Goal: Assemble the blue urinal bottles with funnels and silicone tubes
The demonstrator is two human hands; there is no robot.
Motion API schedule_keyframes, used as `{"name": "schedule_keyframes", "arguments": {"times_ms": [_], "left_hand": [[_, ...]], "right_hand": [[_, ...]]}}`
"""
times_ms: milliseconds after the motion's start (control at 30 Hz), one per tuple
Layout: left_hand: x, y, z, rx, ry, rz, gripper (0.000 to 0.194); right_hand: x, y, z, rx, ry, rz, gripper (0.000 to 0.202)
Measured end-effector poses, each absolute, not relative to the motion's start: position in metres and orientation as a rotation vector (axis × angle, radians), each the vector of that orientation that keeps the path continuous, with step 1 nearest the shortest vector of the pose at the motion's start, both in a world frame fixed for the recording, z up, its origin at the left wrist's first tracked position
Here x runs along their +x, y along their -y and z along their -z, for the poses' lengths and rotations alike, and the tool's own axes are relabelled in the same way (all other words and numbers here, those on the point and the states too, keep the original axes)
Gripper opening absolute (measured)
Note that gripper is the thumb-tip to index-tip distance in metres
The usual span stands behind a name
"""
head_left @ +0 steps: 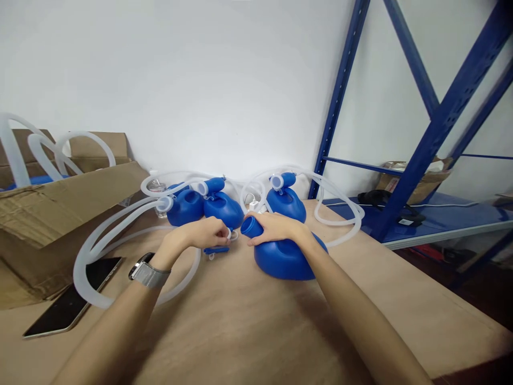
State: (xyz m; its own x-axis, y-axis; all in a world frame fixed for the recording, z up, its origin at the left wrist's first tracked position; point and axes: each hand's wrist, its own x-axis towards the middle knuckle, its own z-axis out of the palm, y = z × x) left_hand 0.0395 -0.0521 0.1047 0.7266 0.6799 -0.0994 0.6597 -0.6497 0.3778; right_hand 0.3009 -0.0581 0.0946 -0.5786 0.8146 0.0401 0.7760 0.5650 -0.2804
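Head view: my right hand grips round neck of smooth blue bottle, inward from right edge of wooden table; left hand curled closed at small pale ring; milky tubing loops alongside.

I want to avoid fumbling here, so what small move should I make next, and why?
I'd probably bring the small pale-ringed part in your left hand toward the front blue bottle: its mouth is open and bare, your right hand grips its neck, and both hands are close together.
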Motion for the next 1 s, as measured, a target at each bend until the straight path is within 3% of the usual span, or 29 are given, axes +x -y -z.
{"name": "schedule_keyframes", "arguments": {"times_ms": [133, 233, 333, 500, 700, 867, 1000], "left_hand": [[0.021, 0.059, -0.116, 2.571, -1.136, -0.287, 0.037], [-0.001, 0.068, -0.111, 2.508, -1.243, -0.56, 0.041], [-0.024, 0.078, -0.089, 2.316, -1.381, -0.851, 0.045], [-0.049, 0.093, -0.044, 2.056, -1.609, -1.231, 0.047], [-0.053, 0.1, -0.012, 1.787, -1.553, -1.282, 0.043], [-0.036, 0.116, -0.019, 1.508, -1.205, -1.325, 0.063], [-0.024, 0.132, -0.024, 1.56, -1.067, -1.254, 0.067]], "right_hand": [[0.304, 0.06, -0.096, -1.267, 2.59, -0.12, 0.107], [0.275, 0.071, -0.091, -0.933, 2.492, 0.11, 0.084], [0.226, 0.077, -0.07, -0.813, 2.45, 0.064, 0.057], [0.173, 0.054, -0.022, -1.23, 2.489, -0.01, 0.082], [0.183, 0.043, -0.01, -1.281, 2.437, 0.0, 0.072], [0.201, 0.086, -0.01, -0.937, 2.256, 0.08, 0.061], [0.214, 0.113, -0.003, -0.806, 2.19, 0.03, 0.059]]}}
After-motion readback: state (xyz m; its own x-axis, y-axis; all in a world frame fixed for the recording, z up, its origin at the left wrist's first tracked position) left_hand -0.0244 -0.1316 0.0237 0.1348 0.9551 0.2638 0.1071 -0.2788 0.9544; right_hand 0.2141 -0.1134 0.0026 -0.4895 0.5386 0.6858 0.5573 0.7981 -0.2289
